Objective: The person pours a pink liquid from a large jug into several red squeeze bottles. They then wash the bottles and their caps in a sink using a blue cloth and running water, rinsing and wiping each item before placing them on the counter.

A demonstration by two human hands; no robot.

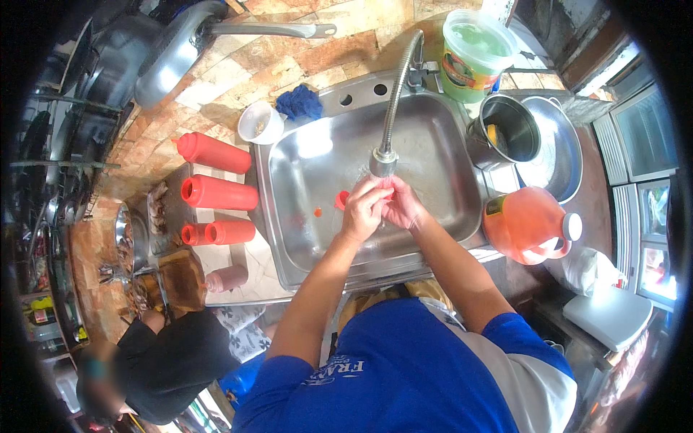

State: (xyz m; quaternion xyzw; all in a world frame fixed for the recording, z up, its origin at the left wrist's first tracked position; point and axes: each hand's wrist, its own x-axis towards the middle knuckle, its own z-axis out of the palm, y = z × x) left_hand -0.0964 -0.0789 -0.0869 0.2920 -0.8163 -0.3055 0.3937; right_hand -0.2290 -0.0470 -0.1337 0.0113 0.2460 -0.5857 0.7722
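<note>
My left hand (361,210) and my right hand (405,207) meet under the spray head of a flexible metal faucet (384,161), over a stainless steel sink (433,130). A small red plastic piece (388,196), apparently a squeeze bottle cap, is held between my fingers, which partly cover it. Another red plastic piece (341,199) shows at the outer side of my left hand; whether that hand touches it is unclear. An orange-red spot (318,212) lies on the basin floor. Left of the sink, red squeeze bottles (222,192) lie on the counter, several without caps.
A white cup (261,123) and blue cloth (299,103) sit behind the sink. To the right are a green-filled tub (475,59), a dark metal pot (501,130), a strainer (557,146) and an orange-red jug (522,224). Another person (173,360) is at lower left.
</note>
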